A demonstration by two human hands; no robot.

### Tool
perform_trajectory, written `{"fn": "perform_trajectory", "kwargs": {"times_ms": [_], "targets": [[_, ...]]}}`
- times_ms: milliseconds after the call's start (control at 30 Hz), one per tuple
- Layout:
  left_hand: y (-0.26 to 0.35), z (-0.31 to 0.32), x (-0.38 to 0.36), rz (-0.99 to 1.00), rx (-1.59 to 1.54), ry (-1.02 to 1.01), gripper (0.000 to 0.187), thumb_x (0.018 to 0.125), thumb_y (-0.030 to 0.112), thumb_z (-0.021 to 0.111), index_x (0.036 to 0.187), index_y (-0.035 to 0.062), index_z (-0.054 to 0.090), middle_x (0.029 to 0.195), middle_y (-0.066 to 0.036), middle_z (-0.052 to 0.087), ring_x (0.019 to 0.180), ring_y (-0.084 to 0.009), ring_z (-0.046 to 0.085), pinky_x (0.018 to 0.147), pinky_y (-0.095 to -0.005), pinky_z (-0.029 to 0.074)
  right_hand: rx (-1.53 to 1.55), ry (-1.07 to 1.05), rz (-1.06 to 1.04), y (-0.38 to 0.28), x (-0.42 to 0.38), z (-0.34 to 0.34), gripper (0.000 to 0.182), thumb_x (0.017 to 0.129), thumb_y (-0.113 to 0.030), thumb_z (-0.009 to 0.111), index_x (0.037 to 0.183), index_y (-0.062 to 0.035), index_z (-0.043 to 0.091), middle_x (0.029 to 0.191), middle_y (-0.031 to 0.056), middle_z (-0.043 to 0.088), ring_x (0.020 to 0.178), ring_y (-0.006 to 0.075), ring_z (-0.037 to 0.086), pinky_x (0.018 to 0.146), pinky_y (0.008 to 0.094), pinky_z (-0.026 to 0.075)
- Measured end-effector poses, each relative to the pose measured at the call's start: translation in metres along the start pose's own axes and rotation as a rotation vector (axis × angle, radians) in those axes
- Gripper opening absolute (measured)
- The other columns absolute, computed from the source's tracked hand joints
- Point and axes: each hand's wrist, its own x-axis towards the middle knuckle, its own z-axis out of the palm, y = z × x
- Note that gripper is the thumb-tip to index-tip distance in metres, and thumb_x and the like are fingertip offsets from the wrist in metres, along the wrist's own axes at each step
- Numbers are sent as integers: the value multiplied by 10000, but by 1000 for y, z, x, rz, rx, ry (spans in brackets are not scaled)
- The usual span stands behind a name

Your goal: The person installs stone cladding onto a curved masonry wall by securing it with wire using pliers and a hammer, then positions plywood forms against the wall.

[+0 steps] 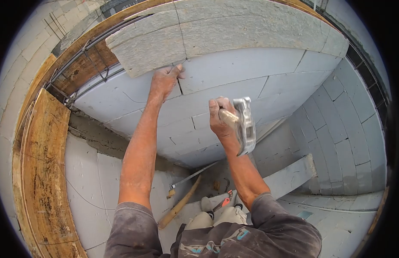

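My left hand [166, 81] is at the top of the pale block wall [234, 71], by a dark vertical joint. Its fingers are pinched together, and whatever they hold is hidden. A thin dark line [181, 30] runs down across the rough grey upper surface [251, 30] to a spot just beside these fingers. In front of the wall, my right hand [221, 114] is closed round the light handle of a shiny metal tool [247, 127]. The tool's exact kind is hard to make out from this angle.
Steel rebar [85, 51] and a worn wooden board [46, 172] lie to the left. Below, a wooden pole [180, 204] leans near my legs, beside a red-handled tool [226, 201]. A long grey slab [290, 174] slants at lower right, before another block wall [341, 133].
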Motion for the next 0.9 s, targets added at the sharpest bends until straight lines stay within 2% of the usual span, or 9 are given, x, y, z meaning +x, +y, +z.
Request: {"fn": "perform_trajectory", "kwargs": {"times_ms": [133, 167, 267, 367, 500, 600, 667, 833, 900], "targets": [[1, -5, -2, -14, 90, -41, 375, 960, 349, 631, 1017, 0, 753, 798, -30, 701, 646, -92, 491, 635, -268, 442, -123, -347, 423, 16, 8, 12, 240, 933, -202, 639, 842, 19, 620, 608, 101, 596, 520, 230, 572, 537, 393, 477], [1, -2, -5, 0, 46, -34, 373, 963, 344, 629, 1022, -3, 752, 799, -31, 701, 645, -91, 491, 637, -268, 444, -133, -375, 476, 13, 7, 5, 254, 938, -218, 630, 855, 21, 615, 636, 145, 622, 562, 309, 615, 566, 431, 486], [-2, 0, -8, 26, -29, -34, 383, 970, 349, 632, 1050, -12, 732, 841, -43, 702, 625, -83, 472, 588, -235, 407, 42, -288, 547, -20, 10, -12, 352, 956, -307, 631, 907, 42, 639, 665, 189, 609, 628, 317, 580, 620, 412, 487], [-1, -3, -3, 24, -31, -45, 367, 972, 326, 621, 1035, -15, 740, 827, -47, 708, 634, -92, 495, 617, -249, 432, 46, -51, 180, -1, -2, 1, 309, 943, -267, 625, 933, 42, 637, 674, 211, 611, 649, 328, 605, 644, 432, 496], [-2, -8, 2, -6, 173, -91, 356, 972, 326, 634, 1079, 0, 727, 901, -41, 719, 664, -72, 488, 587, -228, 406, -160, -394, 486, 23, 2, 11, 279, 950, -244, 617, 852, 16, 605, 618, 184, 592, 572, 316, 615, 584, 426, 494], [1, -2, -5, 69, 42, -44, 342, 972, 317, 632, 1028, -4, 734, 814, -29, 686, 630, -72, 470, 564, -231, 386, -36, -324, 543, -4, 1, -2, 275, 948, -247, 607, 866, 16, 598, 679, 246, 626, 676, 441, 633, 639, 473, 510], [0, 1, -3, 83, 14, -26, 339, 975, 316, 628, 988, -6, 735, 745, -11, 634, 605, -73, 451, 547, -231, 361, 86, -210, 449, -4, -1, -1, 271, 946, -250, 606, 883, 14, 600, 697, 257, 633, 709, 479, 623, 653, 490, 509], [3, -3, -8, 24, 72, -64, 340, 973, 314, 631, 939, -8, 734, 663, 15, 537, 578, -74, 420, 526, -234, 317, -212, -461, 450, 26, 8, 22, 276, 951, -257, 600, 893, 13, 604, 719, 239, 647, 711, 457, 637, 674, 493, 512], [6, -4, -6, 46, 47, -70, 333, 973, 310, 631, 940, -5, 735, 671, 14, 543, 584, -73, 421, 525, -233, 312, -156, -433, 495, 11, 11, 17, 234, 925, -217, 625, 887, 13, 596, 725, 234, 648, 713, 458, 636, 669, 479, 513]]}}
